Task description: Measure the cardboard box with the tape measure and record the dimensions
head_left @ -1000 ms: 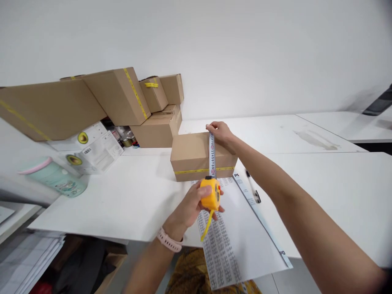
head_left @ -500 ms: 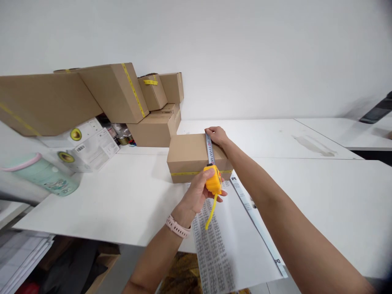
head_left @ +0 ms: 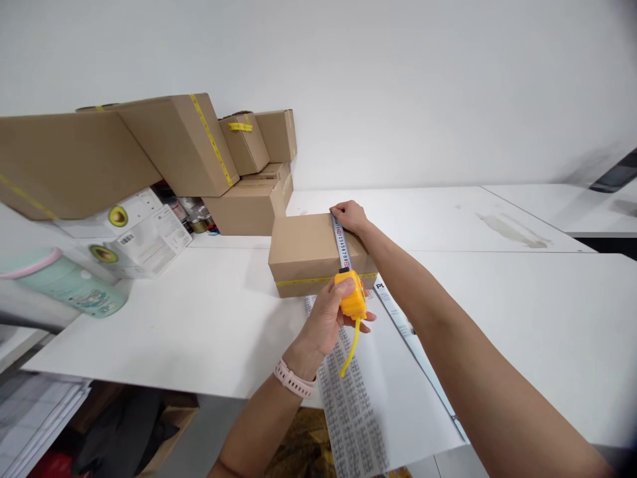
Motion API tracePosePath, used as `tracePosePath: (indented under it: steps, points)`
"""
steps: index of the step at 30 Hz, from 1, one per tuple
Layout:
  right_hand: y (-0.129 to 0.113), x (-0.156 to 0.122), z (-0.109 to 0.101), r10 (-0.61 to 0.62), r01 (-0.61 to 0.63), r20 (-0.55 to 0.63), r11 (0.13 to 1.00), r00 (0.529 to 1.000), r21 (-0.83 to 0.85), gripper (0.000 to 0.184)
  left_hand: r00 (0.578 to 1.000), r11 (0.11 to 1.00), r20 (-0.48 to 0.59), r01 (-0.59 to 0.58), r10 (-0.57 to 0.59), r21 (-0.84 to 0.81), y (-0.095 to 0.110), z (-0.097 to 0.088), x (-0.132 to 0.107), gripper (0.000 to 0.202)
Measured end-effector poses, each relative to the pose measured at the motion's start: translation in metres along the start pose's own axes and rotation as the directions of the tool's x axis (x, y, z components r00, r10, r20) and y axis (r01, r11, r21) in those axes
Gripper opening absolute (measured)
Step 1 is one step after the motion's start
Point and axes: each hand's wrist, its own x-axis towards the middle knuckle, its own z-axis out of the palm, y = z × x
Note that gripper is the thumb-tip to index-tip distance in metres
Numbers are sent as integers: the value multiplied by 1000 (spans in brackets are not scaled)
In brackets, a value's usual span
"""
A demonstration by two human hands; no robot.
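Observation:
A brown cardboard box (head_left: 303,242) with a yellow band along its side sits on the white table. Across its top runs the pulled-out blade of a tape measure (head_left: 352,295). My left hand (head_left: 326,318), with a pink watch strap at the wrist, grips the yellow case at the box's near edge. A yellow strap hangs from the case. My right hand (head_left: 350,217) pinches the blade's end at the far edge of the box; its fingertips are partly hidden. Below the box lies a printed white sheet (head_left: 398,398), hanging over the table's front edge.
Cardboard boxes (head_left: 179,143) are stacked at the back left. A white box with avocado pictures (head_left: 144,239) and a mint-green tumbler (head_left: 74,282) stand on the left. A dark object (head_left: 614,174) is at the far right. Papers (head_left: 40,425) lie below the table, lower left.
The view has shifted slightly. My left hand and the tape case have moved a little to the right. My right hand stays at the box's far edge.

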Motion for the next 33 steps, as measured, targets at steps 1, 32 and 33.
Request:
tracePosePath:
  steps: [1,32,33]
  points:
    - [0,0,0,1,-1,-5,1000,1000,-10,20,1000,1000,-1,0,0,1,0,1,1,56]
    - [-6,-105,-86,2,8,-35,955,999,297,51,823,856,-322,-331,467,396,84,-116,-22,56]
    - [-7,-102,-85,29,-15,-42,955,999,297,50,827,855,-318,-324,464,404,87,-114,-21,57]
